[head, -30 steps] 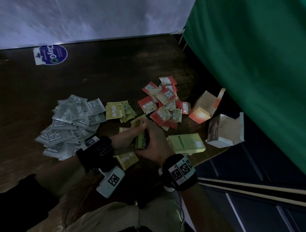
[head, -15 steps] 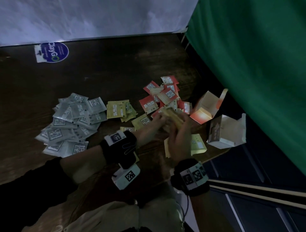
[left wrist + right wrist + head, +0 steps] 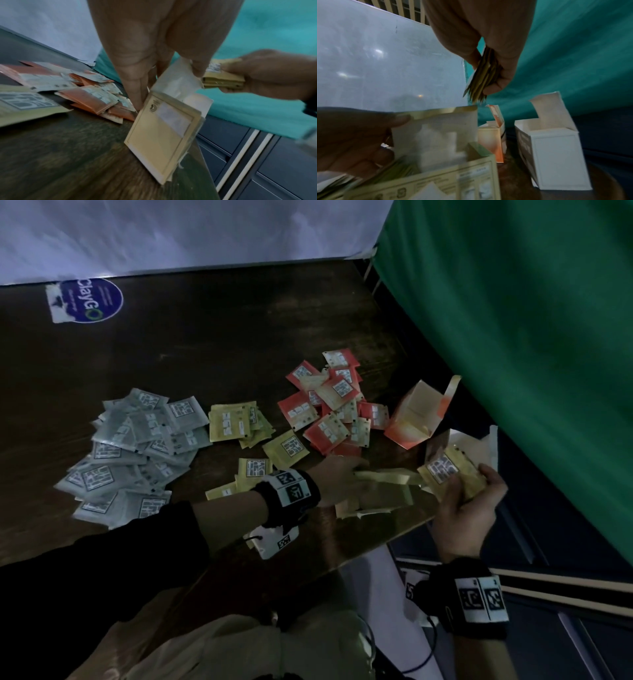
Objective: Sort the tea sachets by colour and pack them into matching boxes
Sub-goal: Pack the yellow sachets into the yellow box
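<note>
My right hand (image 3: 469, 496) grips a stack of yellow sachets (image 3: 448, 474) just past the table's right edge, over the white box. In the right wrist view the yellow sachets (image 3: 481, 78) hang edge-down between thumb and fingers, above the open yellow box (image 3: 440, 142). My left hand (image 3: 342, 477) holds that yellow box (image 3: 380, 491) by its lid flap, tilted up on the table. The left wrist view shows the fingers (image 3: 135, 83) pinching the box's (image 3: 163, 128) top. Loose yellow sachets (image 3: 236, 422), red sachets (image 3: 329, 409) and silver sachets (image 3: 137, 453) lie in separate piles.
An open orange box (image 3: 421, 412) and an open white box (image 3: 553, 155) stand at the table's right edge, beside a green curtain (image 3: 513, 337). A round blue sticker (image 3: 92, 299) sits at the far left. Beyond the edge are dark blue panels (image 3: 274, 162).
Both hands moved right from the table's middle. The right hand carried the yellow stack out to the edge. The left hand let go of the stack, gripped the yellow box and tipped it up.
</note>
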The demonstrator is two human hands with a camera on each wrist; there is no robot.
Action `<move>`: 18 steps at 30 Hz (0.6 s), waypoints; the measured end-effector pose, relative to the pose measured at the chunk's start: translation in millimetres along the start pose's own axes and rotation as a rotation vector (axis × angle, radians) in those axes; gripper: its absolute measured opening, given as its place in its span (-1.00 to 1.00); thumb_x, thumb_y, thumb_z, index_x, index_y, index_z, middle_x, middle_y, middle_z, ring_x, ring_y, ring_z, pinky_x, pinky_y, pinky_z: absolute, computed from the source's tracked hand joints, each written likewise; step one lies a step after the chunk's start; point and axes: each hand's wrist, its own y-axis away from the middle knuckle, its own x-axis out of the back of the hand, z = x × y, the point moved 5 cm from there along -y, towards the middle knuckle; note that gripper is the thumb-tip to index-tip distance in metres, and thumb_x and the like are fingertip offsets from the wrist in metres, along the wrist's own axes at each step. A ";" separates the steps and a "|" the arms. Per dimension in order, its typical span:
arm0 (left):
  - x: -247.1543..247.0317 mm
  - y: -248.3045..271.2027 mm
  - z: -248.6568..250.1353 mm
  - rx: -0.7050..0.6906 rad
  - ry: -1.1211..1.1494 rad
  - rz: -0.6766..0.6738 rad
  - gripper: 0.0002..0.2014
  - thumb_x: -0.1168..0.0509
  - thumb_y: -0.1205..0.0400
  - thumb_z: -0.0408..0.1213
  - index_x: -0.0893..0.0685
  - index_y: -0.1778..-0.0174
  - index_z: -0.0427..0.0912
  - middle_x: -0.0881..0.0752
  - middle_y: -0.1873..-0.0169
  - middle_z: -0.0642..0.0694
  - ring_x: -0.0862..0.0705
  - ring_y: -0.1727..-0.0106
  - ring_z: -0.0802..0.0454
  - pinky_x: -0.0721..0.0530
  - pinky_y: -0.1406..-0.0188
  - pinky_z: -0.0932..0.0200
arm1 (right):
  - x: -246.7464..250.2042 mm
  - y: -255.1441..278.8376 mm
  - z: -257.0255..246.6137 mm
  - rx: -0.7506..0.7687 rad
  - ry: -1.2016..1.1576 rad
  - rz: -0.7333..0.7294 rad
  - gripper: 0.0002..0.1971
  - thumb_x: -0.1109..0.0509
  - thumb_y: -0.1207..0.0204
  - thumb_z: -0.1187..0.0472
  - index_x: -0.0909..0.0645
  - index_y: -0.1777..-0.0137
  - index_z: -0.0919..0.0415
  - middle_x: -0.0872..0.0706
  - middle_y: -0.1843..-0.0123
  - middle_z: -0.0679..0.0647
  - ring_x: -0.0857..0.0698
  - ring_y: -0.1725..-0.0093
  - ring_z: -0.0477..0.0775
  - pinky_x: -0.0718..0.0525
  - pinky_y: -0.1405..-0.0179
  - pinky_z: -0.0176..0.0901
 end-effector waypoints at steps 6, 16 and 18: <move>6.3 -3.7 -9.7 -0.040 0.064 0.163 -0.68 -0.17 -0.68 0.01 -0.60 -0.13 -0.16 -0.60 0.10 0.06 -0.56 0.06 0.10 -0.38 0.29 0.43 | 0.9 25.6 1.4 -0.031 -0.084 0.082 -0.64 -0.29 -0.63 0.31 -0.35 -0.39 0.27 -0.57 -0.21 0.09 -0.64 -0.05 -0.19 -0.54 0.09 -0.66; 9.8 -9.3 -14.1 0.004 0.111 0.243 -0.53 -0.08 -0.69 0.10 -0.60 -0.22 -0.24 -0.72 -0.03 -0.21 -0.69 0.01 -0.11 -0.66 0.12 0.04 | -53.9 48.2 2.9 -0.044 0.182 -0.469 -0.62 -0.29 -0.62 0.35 -0.36 -0.40 0.32 -0.49 -0.19 -0.01 -0.65 -0.17 0.09 -0.61 0.09 -0.53; 9.6 -7.9 -13.8 0.005 0.124 0.243 -0.55 -0.08 -0.69 0.09 -0.60 -0.24 -0.19 -0.72 -0.03 -0.14 -0.65 0.05 0.00 -0.52 0.27 0.29 | -69.2 47.2 5.7 -0.002 0.382 -0.549 -0.56 -0.30 -0.59 0.37 -0.33 -0.44 0.29 -0.56 -0.29 0.11 -0.64 -0.25 0.16 -0.69 -0.10 -0.17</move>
